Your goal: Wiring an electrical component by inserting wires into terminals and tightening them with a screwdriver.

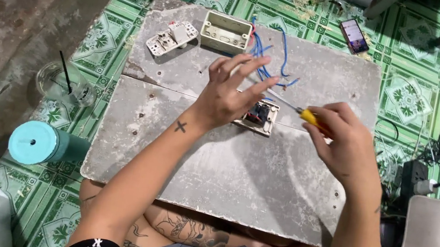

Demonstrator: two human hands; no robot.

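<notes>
My left hand (227, 92) presses down on a white switch module (259, 118) lying on a grey board (213, 164), fingers spread toward a bunch of blue wires (269, 60). My right hand (342, 139) grips a yellow-handled screwdriver (309, 116) whose metal shaft points left at the module's back. The wires run from the module up to a cream wall box (225, 32).
A white switch plate (172, 38) lies left of the wall box. A teal tumbler (43, 144) and a clear cup with a straw (63, 82) stand left of the board. A phone (354, 36) lies far right, a power strip (416, 177) at the right.
</notes>
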